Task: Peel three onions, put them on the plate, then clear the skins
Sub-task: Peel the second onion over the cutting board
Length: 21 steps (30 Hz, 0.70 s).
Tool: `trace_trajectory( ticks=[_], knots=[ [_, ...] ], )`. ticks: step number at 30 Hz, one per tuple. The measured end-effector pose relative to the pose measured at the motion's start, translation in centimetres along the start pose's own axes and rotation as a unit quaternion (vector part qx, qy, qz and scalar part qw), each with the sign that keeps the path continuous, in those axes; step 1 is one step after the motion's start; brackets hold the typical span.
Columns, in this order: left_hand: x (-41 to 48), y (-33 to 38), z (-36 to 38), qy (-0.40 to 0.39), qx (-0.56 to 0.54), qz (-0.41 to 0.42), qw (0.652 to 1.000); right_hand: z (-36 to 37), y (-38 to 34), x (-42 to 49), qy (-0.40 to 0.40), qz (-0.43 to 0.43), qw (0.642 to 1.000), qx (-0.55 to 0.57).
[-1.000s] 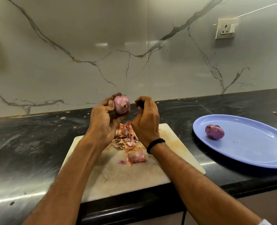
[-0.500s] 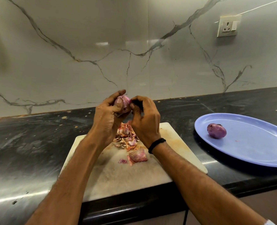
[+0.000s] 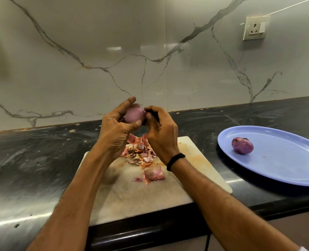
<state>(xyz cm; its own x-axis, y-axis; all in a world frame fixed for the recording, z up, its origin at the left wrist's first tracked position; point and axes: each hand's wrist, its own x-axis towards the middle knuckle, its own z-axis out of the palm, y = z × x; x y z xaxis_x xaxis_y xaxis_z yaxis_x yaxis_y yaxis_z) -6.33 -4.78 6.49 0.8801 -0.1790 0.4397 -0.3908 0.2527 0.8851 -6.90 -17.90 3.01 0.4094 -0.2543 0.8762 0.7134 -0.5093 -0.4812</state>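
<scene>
**Both hands on one onion, above the cutting board**

Your left hand (image 3: pixel 114 134) and right hand (image 3: pixel 161 134) are raised together over the far edge of the cutting board (image 3: pixel 132 196), with the onion (image 3: pixel 133 115) caught between them. Your left thumb and fingers curl round its left side and underside, with the forefinger stretched up over the top. Your right fingers are curled in tight, and their tips pinch at the onion's right end. What lies in the dark hollow of that palm cannot be told.

The onion shows a smooth, pale pink-purple face with no dry skin on the visible part. Its long axis runs roughly across, from one hand to the other; which end is root or tip is hidden by your fingers.

Below the hands, on the far half of the board, lies a heap of skins (image 3: pixel 139 153), papery, orange-brown and pink. One large curved piece (image 3: pixel 153 173) sits on the heap's near side.

Right of the board, apart from it, stands the blue plate (image 3: pixel 286 160). A peeled onion (image 3: pixel 242 145), darker purple, lies on its left part, long axis roughly across.
</scene>
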Motion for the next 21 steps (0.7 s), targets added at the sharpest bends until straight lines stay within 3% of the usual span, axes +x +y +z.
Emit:
trace_trajectory(
  ticks=[5, 10, 12, 15, 18, 21],
  knots=[
    [-0.1, -0.1, -0.3, -0.028, 0.090, 0.027, 0.995, 0.0, -0.2, 0.2, -0.015, 0.071, 0.997, 0.026],
    [0.0, -0.1, -0.6, -0.018, 0.100, 0.036, 0.994, -0.3, 0.2, 0.4, -0.031, 0.131, 0.990, 0.049],
    [0.0, -0.2, -0.4, -0.017, 0.126, 0.048, 0.991, -0.5, 0.0, 0.6, -0.050, 0.222, 0.964, 0.136],
    [0.1, -0.4, -0.4, -0.020, 0.191, 0.067, 0.979, -0.3, -0.4, 0.9, -0.064, 0.341, 0.898, 0.272],
    [0.3, -0.8, -0.6, -0.036, 0.253, 0.090, 0.963, -0.1, -0.8, 1.0, -0.082, 0.383, 0.860, 0.327],
    [0.3, -1.2, -0.8, -0.045, 0.316, 0.121, 0.940, -0.2, -0.6, 1.0, -0.084, 0.393, 0.857, 0.321]
  ],
)
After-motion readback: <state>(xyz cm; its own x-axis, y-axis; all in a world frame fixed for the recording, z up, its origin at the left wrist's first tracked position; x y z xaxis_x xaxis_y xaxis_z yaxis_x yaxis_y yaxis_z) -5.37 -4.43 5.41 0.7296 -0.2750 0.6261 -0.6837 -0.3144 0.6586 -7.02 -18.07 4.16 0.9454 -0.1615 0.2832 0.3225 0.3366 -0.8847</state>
